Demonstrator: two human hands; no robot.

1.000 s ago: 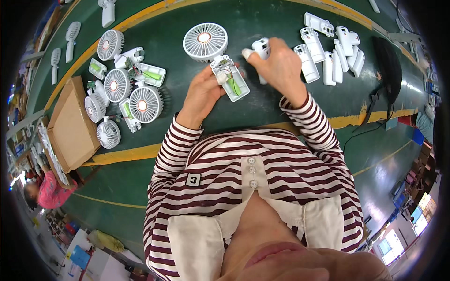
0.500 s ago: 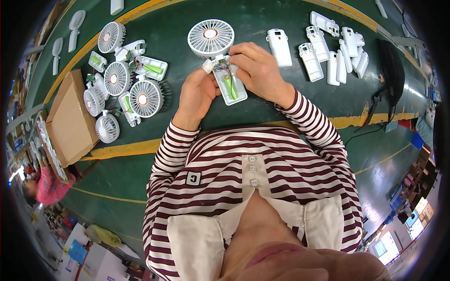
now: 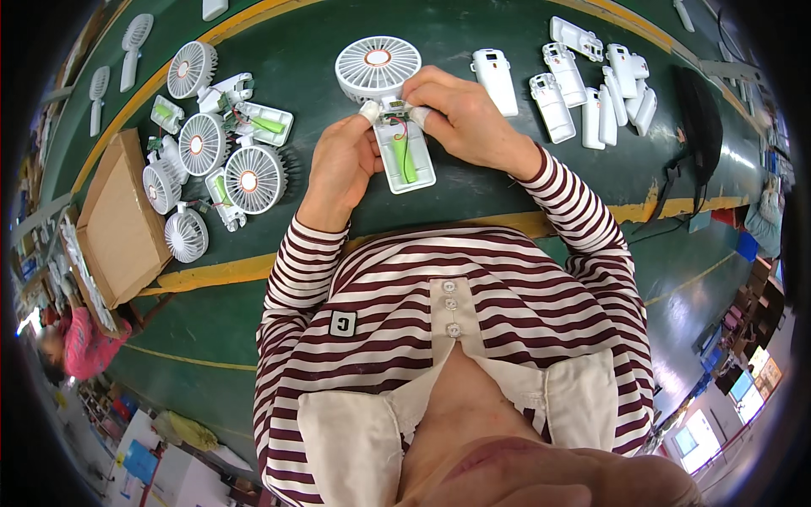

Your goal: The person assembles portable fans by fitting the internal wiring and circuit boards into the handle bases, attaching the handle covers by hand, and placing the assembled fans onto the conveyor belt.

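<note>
A white handheld fan (image 3: 378, 66) lies in front of me, its round grille pointing away and its handle opened toward me. Inside the handle shell (image 3: 420, 179) a green battery (image 3: 405, 160) and thin red and dark wires show. My left hand (image 3: 345, 165) grips the fan's neck and handle edge from the left, with a white cover on the thumb tip. My right hand (image 3: 469, 118) is closed at the neck's right side, thumb and fingers by the small circuit board (image 3: 393, 105). Anything tiny between those fingertips is hidden.
Several opened fans (image 3: 203, 144) with exposed batteries lie to the left, beside a cardboard box (image 3: 125, 224). White handle covers (image 3: 553, 108) are grouped at the right, and one cover (image 3: 495, 82) lies nearer. A black bag (image 3: 699, 127) rests at the far right.
My right thumb has shifted onto the neck beside the circuit board, uncovering more of the handle's right edge. The handle now points more squarely toward me. The whole view has shifted slightly.
</note>
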